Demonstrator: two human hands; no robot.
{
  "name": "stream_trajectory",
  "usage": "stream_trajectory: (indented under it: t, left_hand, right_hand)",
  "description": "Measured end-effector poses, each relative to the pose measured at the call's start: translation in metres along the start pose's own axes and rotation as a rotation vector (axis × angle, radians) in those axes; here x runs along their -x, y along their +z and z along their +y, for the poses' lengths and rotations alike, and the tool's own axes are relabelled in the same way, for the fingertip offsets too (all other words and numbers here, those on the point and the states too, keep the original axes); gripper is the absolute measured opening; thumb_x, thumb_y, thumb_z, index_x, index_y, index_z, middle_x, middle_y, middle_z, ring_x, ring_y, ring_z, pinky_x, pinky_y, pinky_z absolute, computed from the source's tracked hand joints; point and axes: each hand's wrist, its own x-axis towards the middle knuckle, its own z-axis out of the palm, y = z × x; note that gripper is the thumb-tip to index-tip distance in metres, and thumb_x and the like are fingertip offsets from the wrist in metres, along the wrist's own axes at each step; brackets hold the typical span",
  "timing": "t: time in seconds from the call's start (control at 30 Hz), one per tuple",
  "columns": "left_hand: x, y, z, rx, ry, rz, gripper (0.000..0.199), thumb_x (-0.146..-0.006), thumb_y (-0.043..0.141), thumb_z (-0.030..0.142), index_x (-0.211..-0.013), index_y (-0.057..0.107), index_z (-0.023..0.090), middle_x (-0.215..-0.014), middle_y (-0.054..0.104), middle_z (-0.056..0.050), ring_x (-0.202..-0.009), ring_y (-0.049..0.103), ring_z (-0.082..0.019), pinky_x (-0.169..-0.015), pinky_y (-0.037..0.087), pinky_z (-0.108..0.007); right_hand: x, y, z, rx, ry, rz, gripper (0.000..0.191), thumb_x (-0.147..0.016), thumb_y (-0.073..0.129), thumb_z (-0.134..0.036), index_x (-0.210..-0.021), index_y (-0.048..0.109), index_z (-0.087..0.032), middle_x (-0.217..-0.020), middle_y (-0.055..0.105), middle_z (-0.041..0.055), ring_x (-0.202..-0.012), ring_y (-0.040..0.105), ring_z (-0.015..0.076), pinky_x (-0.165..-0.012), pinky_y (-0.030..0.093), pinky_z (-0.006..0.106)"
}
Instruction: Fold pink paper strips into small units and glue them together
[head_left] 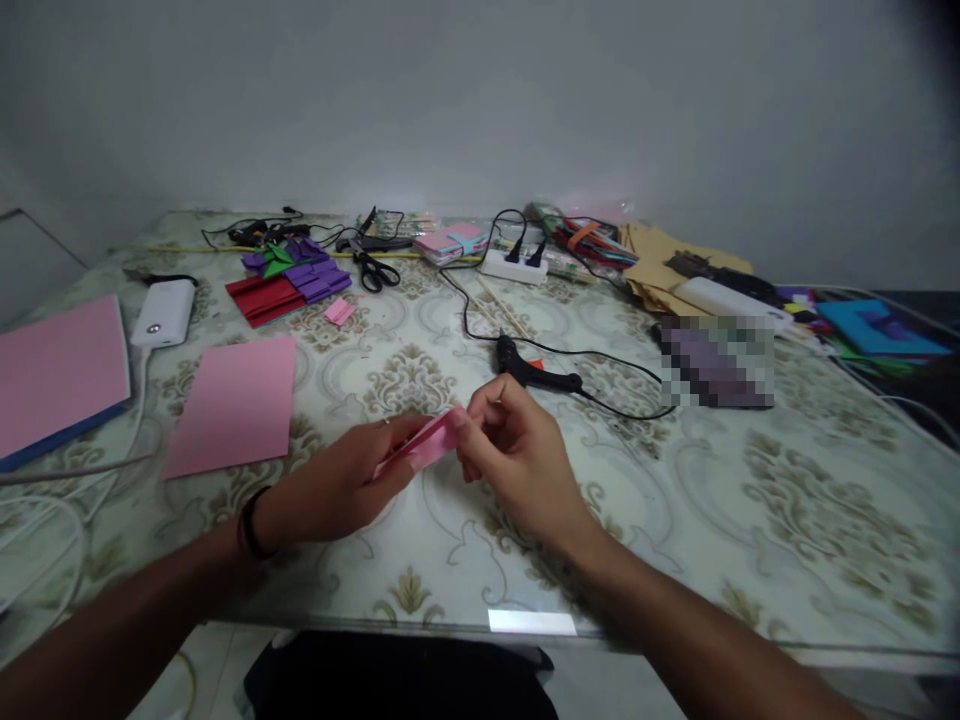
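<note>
A small folded piece of pink paper (435, 440) is held above the table between both hands. My left hand (341, 485) is closed on its left end, thumb along the near side. At the other end, the thumb and fingers of my right hand (517, 450) pinch the paper's upper corner. Just beyond the right hand lies a black glue gun (544, 376) with its cord trailing off. A flat sheet of pink paper (236, 410) rests to the left of my left hand. Part of the folded piece is hidden by my fingers.
Scissors (371, 272), folded purple paper (315, 275) and red paper (262, 298) lie at the back left. A white power strip (516, 266) with plugs stands at the back. A white power bank (166, 310) and a pink paper stack (64, 375) are at the left.
</note>
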Motion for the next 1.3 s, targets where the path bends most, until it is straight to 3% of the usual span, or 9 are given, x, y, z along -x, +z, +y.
stream_trajectory:
  t: [0.13, 0.23, 0.43, 0.63, 0.73, 0.83, 1.0, 1.17, 1.3]
  left_hand:
    - [0.0, -0.002, 0.0, 0.031, -0.022, 0.039, 0.015, -0.102, 0.051, 0.025, -0.107, 0.064, 0.02, -0.096, 0.072, -0.002, -0.081, 0.064, -0.018, -0.073, 0.051, -0.029]
    - [0.001, -0.002, -0.002, 0.064, -0.048, 0.06, 0.016, -0.104, 0.049, 0.027, -0.105, 0.063, 0.02, -0.087, 0.069, 0.001, -0.075, 0.062, -0.016, -0.07, 0.049, -0.027]
    - [0.0, 0.001, -0.006, 0.03, -0.039, 0.074, 0.024, -0.107, 0.044, 0.03, -0.118, 0.062, 0.019, -0.099, 0.072, -0.004, -0.086, 0.066, -0.018, -0.081, 0.051, -0.029]
    - [0.001, 0.002, -0.005, -0.019, -0.017, 0.185, 0.02, -0.105, 0.046, 0.025, -0.09, 0.057, 0.019, -0.08, 0.067, -0.001, -0.077, 0.065, -0.017, -0.078, 0.052, -0.028]
    - [0.001, 0.002, -0.005, -0.036, 0.004, 0.186, 0.023, -0.105, 0.045, 0.025, -0.086, 0.057, 0.019, -0.072, 0.063, 0.0, -0.074, 0.064, -0.018, -0.078, 0.053, -0.028]
    - [0.0, 0.002, -0.005, -0.042, 0.033, 0.126, 0.026, -0.107, 0.04, 0.024, -0.097, 0.063, 0.018, -0.071, 0.062, -0.001, -0.082, 0.067, -0.02, -0.085, 0.054, -0.031]
    - [0.001, 0.002, -0.005, -0.082, 0.12, 0.074, 0.035, -0.104, 0.04, 0.019, -0.134, 0.058, 0.017, -0.103, 0.073, -0.009, -0.096, 0.07, -0.023, -0.095, 0.053, -0.036]
    - [0.001, 0.003, -0.007, -0.162, 0.136, 0.048, 0.035, -0.103, 0.039, 0.014, -0.132, 0.059, 0.016, -0.092, 0.071, -0.008, -0.097, 0.071, -0.024, -0.093, 0.053, -0.035]
    - [0.003, 0.004, -0.007, -0.181, 0.119, 0.041, 0.044, -0.1, 0.041, 0.012, -0.144, 0.049, 0.013, -0.099, 0.074, -0.011, -0.093, 0.071, -0.024, -0.088, 0.054, -0.034]
  right_hand:
    - [-0.002, -0.001, -0.001, -0.091, 0.094, -0.145, 0.039, -0.085, 0.082, -0.043, -0.1, 0.053, -0.022, -0.067, 0.06, -0.0077, -0.05, 0.055, 0.0098, -0.047, 0.048, 0.021]
    - [-0.004, -0.001, -0.001, -0.093, 0.137, -0.238, 0.041, -0.082, 0.085, -0.04, -0.104, 0.057, -0.021, -0.072, 0.06, -0.0062, -0.055, 0.056, 0.0104, -0.049, 0.053, 0.021]
    - [-0.004, 0.001, 0.006, -0.132, 0.155, -0.252, 0.035, -0.088, 0.081, -0.042, -0.102, 0.056, -0.022, -0.074, 0.064, -0.0055, -0.054, 0.061, 0.0104, -0.051, 0.055, 0.022]
    - [-0.004, 0.003, 0.008, -0.15, 0.164, -0.291, 0.036, -0.083, 0.086, -0.042, -0.092, 0.061, -0.018, -0.076, 0.068, -0.0023, -0.06, 0.069, 0.0122, -0.061, 0.055, 0.024]
    - [-0.004, 0.003, 0.01, -0.106, 0.152, -0.288, 0.033, -0.085, 0.084, -0.042, -0.09, 0.064, -0.017, -0.07, 0.07, -0.0018, -0.062, 0.07, 0.0129, -0.063, 0.054, 0.024]
    - [-0.003, 0.003, 0.011, -0.101, 0.161, -0.293, 0.033, -0.085, 0.084, -0.045, -0.092, 0.066, -0.018, -0.069, 0.074, -0.0002, -0.063, 0.072, 0.0155, -0.064, 0.057, 0.026]
    - [-0.002, 0.002, 0.007, 0.01, 0.118, -0.278, 0.033, -0.083, 0.084, -0.048, -0.088, 0.067, -0.02, -0.066, 0.075, -0.0002, -0.061, 0.073, 0.0175, -0.064, 0.056, 0.028]
    - [-0.002, 0.002, 0.006, 0.038, 0.1, -0.269, 0.036, -0.082, 0.085, -0.049, -0.085, 0.063, -0.021, -0.066, 0.073, -0.0014, -0.061, 0.072, 0.0167, -0.061, 0.054, 0.026]
    - [-0.001, 0.003, 0.007, -0.035, 0.07, -0.262, 0.04, -0.081, 0.086, -0.05, -0.091, 0.058, -0.022, -0.07, 0.071, -0.0032, -0.059, 0.068, 0.0145, -0.06, 0.053, 0.025]
